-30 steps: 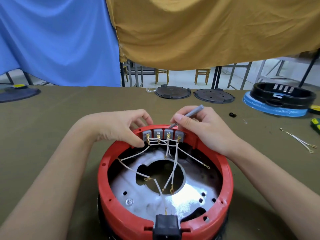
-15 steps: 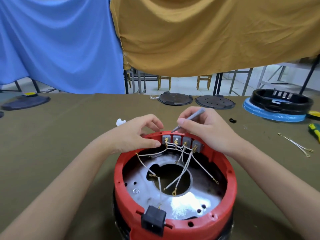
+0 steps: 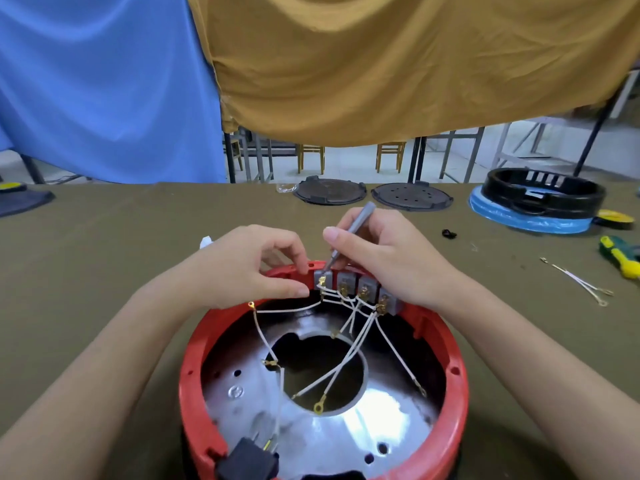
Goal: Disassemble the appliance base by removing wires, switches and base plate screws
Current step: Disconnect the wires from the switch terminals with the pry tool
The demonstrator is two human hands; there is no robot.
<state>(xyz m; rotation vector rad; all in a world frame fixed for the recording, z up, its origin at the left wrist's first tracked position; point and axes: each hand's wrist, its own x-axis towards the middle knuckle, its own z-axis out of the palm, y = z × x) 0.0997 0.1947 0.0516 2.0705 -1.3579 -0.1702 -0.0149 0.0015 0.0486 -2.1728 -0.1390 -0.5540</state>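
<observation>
The red appliance base (image 3: 322,375) sits right in front of me, low and centre on the olive table (image 3: 104,254), open side up, its shiny metal base plate (image 3: 346,434) showing inside. At its twelve o'clock rim stands a row of four grey switches (image 3: 358,289), and white wires (image 3: 349,341) with brass terminals trail from them down across the plate's central hole. My right hand (image 3: 384,258) grasps a slim grey screwdriver (image 3: 349,233) between thumb and fingers, its tip down on the leftmost switch's top. My left hand (image 3: 249,268) has its fingers curled over the rim at eleven o'clock, thumb pressing by the leftmost switch's brass terminal; whether it actually pinches the wire there, I cannot tell. At the base's six o'clock edge sits a black power socket (image 3: 247,460). Out at twelve o'clock on the table lie two dark round plates (image 3: 412,197); at two o'clock, a black ring housing (image 3: 543,190) on a blue disc (image 3: 533,216); at three o'clock, loose wires (image 3: 578,282) and a green-and-yellow tool (image 3: 620,254).
</observation>
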